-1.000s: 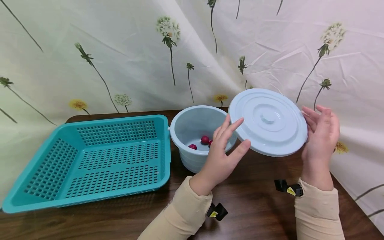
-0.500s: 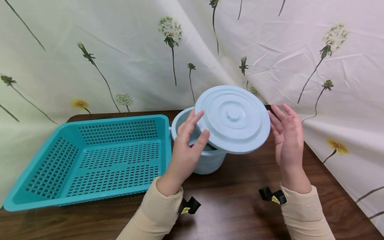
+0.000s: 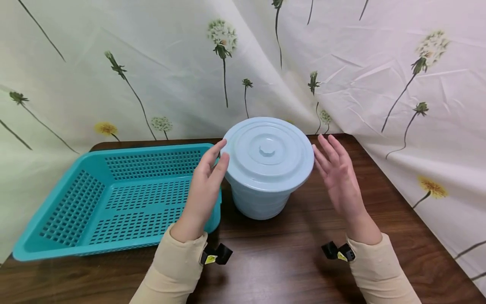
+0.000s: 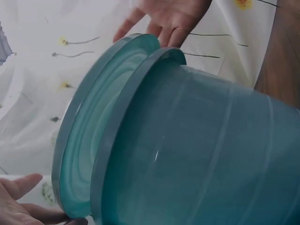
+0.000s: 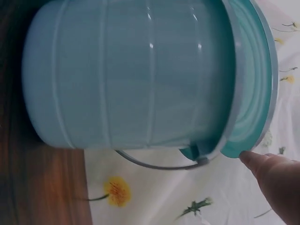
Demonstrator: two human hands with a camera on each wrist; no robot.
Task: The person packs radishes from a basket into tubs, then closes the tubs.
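Observation:
A light blue lid (image 3: 267,147) with a small knob is held level over the light blue bucket (image 3: 260,202). In both wrist views a gap shows between the lid and the bucket's rim (image 4: 110,140). My left hand (image 3: 203,185) is at the lid's left edge, its extended fingers touching the edge and the thumb apart from it in the left wrist view. My right hand (image 3: 341,181) has its straight fingers at the lid's right edge; a fingertip touches the edge in the right wrist view. The lid hides the bucket's inside in the head view.
A teal plastic basket (image 3: 34,242) with slotted walls stands left of the bucket on the dark wooden table (image 3: 273,261). Behind hangs a white cloth (image 3: 171,63) with dandelion prints. A thin bucket handle (image 5: 154,165) hangs down the bucket's side.
Both hands have brought the lid left and down from the right of the bucket to just over its opening, levelling it. The red balls seen inside earlier are now covered.

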